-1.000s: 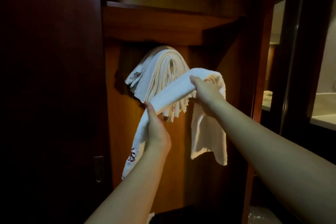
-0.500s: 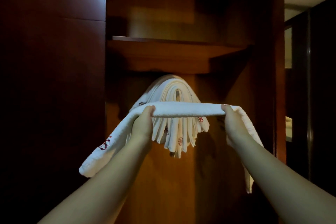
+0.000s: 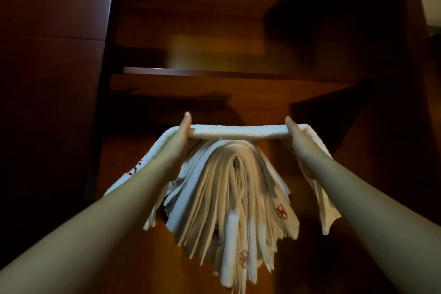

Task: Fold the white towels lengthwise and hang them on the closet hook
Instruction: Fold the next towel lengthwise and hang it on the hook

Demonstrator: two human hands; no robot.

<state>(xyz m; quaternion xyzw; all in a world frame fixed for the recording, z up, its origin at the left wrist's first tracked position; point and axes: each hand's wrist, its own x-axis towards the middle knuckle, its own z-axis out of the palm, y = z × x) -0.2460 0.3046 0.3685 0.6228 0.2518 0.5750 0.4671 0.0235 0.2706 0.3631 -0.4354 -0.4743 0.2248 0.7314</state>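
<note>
We have raised the folded towel (image 3: 238, 132) from mid-stack level to just above the hung towels (image 3: 229, 198) (hook hidden). Left hand (image 3: 182, 135) and right hand (image 3: 296, 137) fingers clamp its ends; draping follows.

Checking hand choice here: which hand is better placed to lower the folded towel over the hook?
Neither alone, probably. The left hand and right hand grip the folded towel level, either side of the hook and above the hung towels. Lowering both together looks best.
</note>
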